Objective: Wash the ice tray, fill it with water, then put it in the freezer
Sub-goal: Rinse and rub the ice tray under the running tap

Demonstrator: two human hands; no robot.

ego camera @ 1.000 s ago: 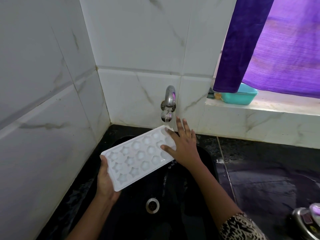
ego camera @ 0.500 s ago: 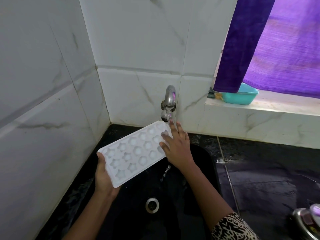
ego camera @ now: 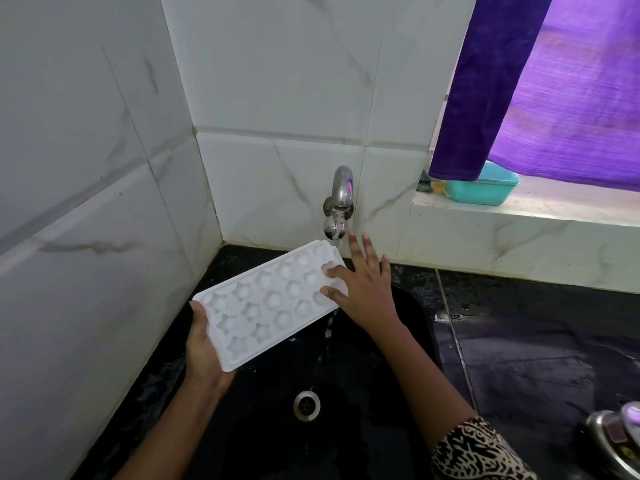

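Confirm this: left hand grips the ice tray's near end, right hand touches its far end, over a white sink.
Not quite: the head view shows the sink is black. The left hand and right hand are on the ice tray as stated.

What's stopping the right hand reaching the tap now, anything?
Probably nothing: yes, likely reachable. The right hand rests with straight fingers on the far end of the ice tray, just below the tap, with only open air between. The left hand grips the near end, so the right looks free to lift.
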